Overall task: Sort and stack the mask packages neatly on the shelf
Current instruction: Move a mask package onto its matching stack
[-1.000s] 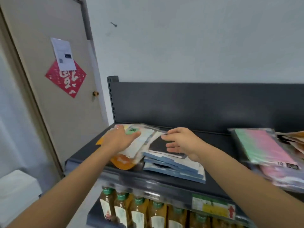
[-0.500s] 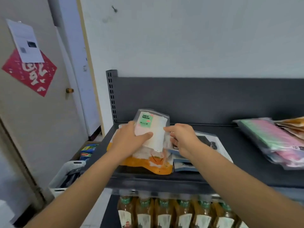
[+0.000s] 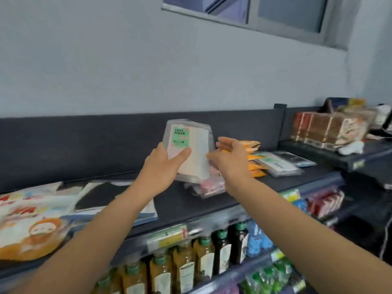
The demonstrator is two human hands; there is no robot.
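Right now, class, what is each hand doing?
Left hand: closed on the face mask pack.
Right hand: open, fingers spread beside the pack, not gripping it.

Glossy clear plastic face-mask package (image 3: 188, 149) — matt dark metal shelf (image 3: 191, 200).
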